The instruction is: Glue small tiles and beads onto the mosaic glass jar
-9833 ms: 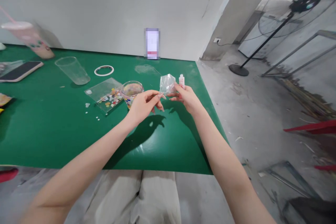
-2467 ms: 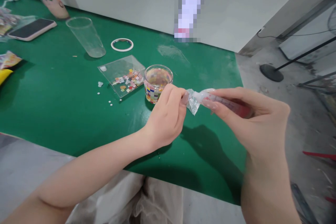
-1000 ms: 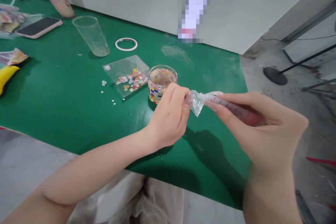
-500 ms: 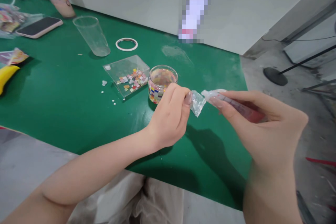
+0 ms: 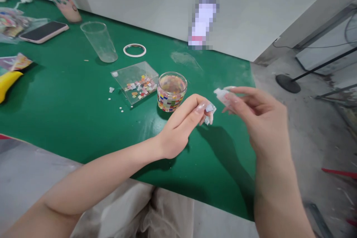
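Note:
My left hand [image 5: 182, 124] pinches a small crumpled piece of clear plastic film [image 5: 210, 109] between thumb and fingers. My right hand [image 5: 259, 113] is closed around a small whitish glue tube [image 5: 224, 96], its nozzle pointing left toward the film, apart from it. Just behind my left hand stands a round glass jar [image 5: 171, 98], its outside covered in small coloured mosaic tiles. Left of the jar, a clear shallow tray [image 5: 131, 98] holds many loose mosaic tiles [image 5: 143, 86].
A clear plastic cup [image 5: 102, 42], a roll of tape [image 5: 134, 50], a dark-screened phone [image 5: 44, 32] and a pink drink cup [image 5: 63, 2] stand farther back. A blurred-out phone-like thing [image 5: 203, 24] leans on the wall. At left lies a yellow object [image 5: 8, 83]. The table [image 5: 69, 119] is green.
My right hand has turned and drawn slightly left and up with the tube. My left hand has rolled over, and the film is more crumpled in its fingers.

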`<action>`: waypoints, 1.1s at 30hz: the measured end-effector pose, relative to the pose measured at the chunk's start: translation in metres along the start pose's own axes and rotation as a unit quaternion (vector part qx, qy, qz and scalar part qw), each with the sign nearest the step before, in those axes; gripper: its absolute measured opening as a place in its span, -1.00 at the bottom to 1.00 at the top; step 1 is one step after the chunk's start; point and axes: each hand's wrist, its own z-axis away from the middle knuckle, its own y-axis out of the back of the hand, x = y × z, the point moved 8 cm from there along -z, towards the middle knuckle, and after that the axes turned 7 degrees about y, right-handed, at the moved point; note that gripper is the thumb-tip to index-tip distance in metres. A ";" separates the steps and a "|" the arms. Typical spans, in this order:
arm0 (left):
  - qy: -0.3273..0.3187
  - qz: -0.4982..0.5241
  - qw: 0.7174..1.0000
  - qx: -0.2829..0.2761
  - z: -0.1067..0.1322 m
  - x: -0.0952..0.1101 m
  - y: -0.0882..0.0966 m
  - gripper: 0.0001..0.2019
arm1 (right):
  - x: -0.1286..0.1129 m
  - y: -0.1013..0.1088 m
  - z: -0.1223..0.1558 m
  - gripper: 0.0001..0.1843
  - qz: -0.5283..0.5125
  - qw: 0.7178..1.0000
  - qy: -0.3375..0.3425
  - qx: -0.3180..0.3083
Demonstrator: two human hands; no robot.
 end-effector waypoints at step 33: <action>0.069 -0.318 0.917 0.229 0.111 0.012 0.109 -0.72 | 0.012 -0.141 0.013 0.12 -0.025 0.987 -0.043 -0.150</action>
